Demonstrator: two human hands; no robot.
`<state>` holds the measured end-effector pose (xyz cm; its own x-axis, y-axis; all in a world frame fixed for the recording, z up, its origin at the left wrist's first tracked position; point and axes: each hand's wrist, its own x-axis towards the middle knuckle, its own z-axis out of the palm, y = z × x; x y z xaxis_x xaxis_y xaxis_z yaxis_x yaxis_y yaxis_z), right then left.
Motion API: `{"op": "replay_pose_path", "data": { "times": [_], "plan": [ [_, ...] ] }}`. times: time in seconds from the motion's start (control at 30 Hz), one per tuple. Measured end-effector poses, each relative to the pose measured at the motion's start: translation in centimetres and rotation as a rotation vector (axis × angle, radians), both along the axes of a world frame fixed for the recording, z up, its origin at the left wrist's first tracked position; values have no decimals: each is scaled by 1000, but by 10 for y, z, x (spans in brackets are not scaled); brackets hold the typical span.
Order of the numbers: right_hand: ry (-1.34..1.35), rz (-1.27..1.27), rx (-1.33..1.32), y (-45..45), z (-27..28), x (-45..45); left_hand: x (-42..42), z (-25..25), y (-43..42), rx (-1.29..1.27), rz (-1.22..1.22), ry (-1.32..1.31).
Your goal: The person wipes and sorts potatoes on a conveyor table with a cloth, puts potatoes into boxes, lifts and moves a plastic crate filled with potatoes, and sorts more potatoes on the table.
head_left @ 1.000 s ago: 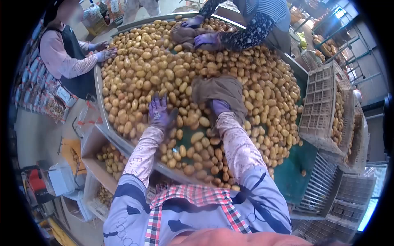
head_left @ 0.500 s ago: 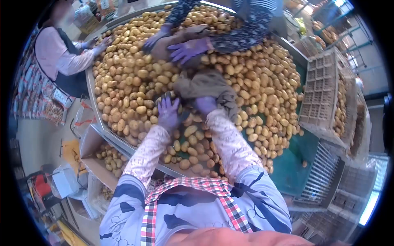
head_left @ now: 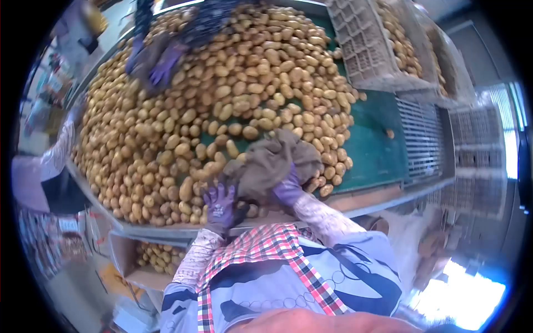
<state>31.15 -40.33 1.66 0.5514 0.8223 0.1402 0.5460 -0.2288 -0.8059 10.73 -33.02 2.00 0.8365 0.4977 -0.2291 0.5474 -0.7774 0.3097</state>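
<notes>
Potatoes (head_left: 150, 127) lie heaped over the green-surfaced table (head_left: 375, 150). A crumpled brown cloth (head_left: 277, 158) rests on the potatoes near the table's front edge. My right hand (head_left: 288, 190), in a purple glove, grips the right side of this cloth, and folds hide part of its fingers. At the cloth's left edge, my left hand (head_left: 221, 204), also purple-gloved, has its fingers spread beside the potatoes. Something dark is next to its palm, too blurred to make out.
Across the heap, a co-worker's purple-gloved hands (head_left: 161, 64) are on another dark cloth. Another person's sleeve (head_left: 58, 150) is at the left. Crates (head_left: 366, 47) with potatoes stand at the back right, near a slatted grate (head_left: 419, 139). A cardboard box (head_left: 130, 261) of potatoes sits below the front edge.
My view has turned to the right. Both my hands and the brown cloth have come back towards my body, and green surface now shows among the potatoes beyond.
</notes>
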Motion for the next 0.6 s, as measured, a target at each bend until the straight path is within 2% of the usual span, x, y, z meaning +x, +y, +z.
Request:
{"op": "replay_pose_path", "data": {
  "times": [0.1, 0.17, 0.2, 0.27, 0.3, 0.33, 0.4, 0.43, 0.5, 0.53, 0.6],
  "plan": [
    [227, -165, 270, 67, -6, 30, 24, -54, 43, 359, 0, -112],
    [384, -222, 449, 126, -20, 54, 40, -69, 87, 222, 72, -102],
    [290, -236, 437, 156, -40, 71, 67, -33, 98, 184, 164, 94],
    [9, -242, 382, 218, -102, 106, 92, -15, 117, 131, 223, 115],
    [-91, -227, 354, 221, -94, 113, 101, -9, 120, 104, 235, 129],
    [-161, -160, 181, 203, -95, 118, 101, -15, 119, 111, 246, 110],
    [-284, -27, -176, 147, -49, 109, 87, -21, 108, 150, 197, 17],
    [-539, 50, -169, 114, -34, 105, 78, -26, 101, 164, 169, -30],
    [1012, -177, -273, 42, 63, 100, 48, -56, 86, 245, 78, -54],
    [1018, -95, -119, 13, 81, 100, 37, -66, 79, 284, 33, -68],
    [605, -19, 45, -30, 68, 119, 36, -50, 54, 194, -43, -103]
  ]
}}
